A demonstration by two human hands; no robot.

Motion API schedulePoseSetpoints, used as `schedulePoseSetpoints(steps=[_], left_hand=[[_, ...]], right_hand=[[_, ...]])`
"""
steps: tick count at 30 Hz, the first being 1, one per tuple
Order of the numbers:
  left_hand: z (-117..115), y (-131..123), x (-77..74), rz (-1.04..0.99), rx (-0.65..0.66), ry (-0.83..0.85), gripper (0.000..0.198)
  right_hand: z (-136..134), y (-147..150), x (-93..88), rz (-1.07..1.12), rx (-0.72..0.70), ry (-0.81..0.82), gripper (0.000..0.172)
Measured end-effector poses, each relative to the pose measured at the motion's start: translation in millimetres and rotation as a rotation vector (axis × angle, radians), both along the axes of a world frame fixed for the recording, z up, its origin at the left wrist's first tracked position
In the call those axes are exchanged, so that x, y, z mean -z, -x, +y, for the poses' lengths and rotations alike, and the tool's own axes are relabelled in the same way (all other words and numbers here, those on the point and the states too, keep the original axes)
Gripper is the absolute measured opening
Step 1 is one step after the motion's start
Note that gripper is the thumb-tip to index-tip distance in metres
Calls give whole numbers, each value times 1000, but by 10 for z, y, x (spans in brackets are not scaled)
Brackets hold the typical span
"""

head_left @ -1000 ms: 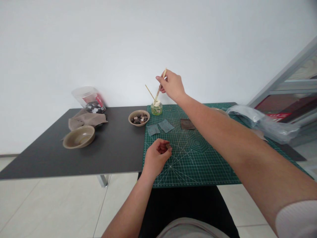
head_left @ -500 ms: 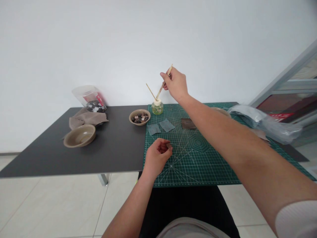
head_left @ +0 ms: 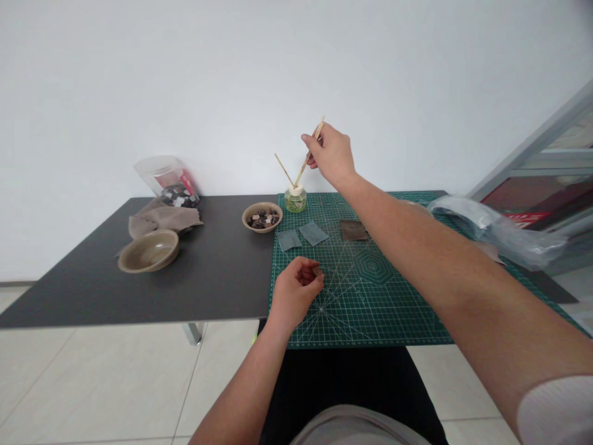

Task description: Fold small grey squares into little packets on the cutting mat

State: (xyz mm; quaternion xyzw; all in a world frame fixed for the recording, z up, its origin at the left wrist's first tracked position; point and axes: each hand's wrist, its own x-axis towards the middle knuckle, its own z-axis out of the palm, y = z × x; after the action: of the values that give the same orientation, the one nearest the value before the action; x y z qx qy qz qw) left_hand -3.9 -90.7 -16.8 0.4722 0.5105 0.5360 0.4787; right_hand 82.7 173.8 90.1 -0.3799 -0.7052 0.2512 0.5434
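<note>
My right hand [head_left: 330, 153] pinches a thin wooden stick [head_left: 302, 172], whose lower end reaches the white neck of a small glass bottle [head_left: 295, 201] of yellow-green liquid. Whether more than one stick is in my fingers is hard to tell. Another thin stick leans out of the bottle to the left. Low over the green cutting mat [head_left: 352, 315], my left hand [head_left: 296, 287] closes thumb and fingers on a small brown piece [head_left: 317, 272], perhaps a stone. Beyond it lie two grey-blue sandpaper-like squares [head_left: 290, 240] and a dark brown one [head_left: 353, 230], close to my right forearm.
Left of the bottle, a small bowl [head_left: 262, 228] holds dark and pale stones. Farther left are a larger beige bowl [head_left: 148, 252], a brown cloth [head_left: 164, 219] and a clear bag [head_left: 162, 179] of stones. Clear plastic [head_left: 500, 232] lies at the right, and a wall stands behind.
Hardly anything differs. Both hands keep their grips in nearly the same places, and the view has shifted slightly.
</note>
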Motion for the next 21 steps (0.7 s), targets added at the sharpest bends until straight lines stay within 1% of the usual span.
schedulePoseSetpoints(steps=[4, 11, 16, 18, 21], left_hand=[[-4, 1, 0, 6, 0, -8, 15], [-9, 1, 8, -5, 3, -6, 14], [-7, 5, 14, -9, 11, -8, 15], [-4, 9, 16, -6, 14, -4, 15], [-1, 14, 28, 9, 27, -6, 14]], right_hand=[[-42, -1, -28, 19, -14, 3, 42], [-163, 48, -11, -82, -43, 14, 34], [-162, 126, 76, -242, -64, 57, 24], [-139, 156, 139, -299, -87, 104, 23], [-94, 189, 246, -316, -124, 193, 23]])
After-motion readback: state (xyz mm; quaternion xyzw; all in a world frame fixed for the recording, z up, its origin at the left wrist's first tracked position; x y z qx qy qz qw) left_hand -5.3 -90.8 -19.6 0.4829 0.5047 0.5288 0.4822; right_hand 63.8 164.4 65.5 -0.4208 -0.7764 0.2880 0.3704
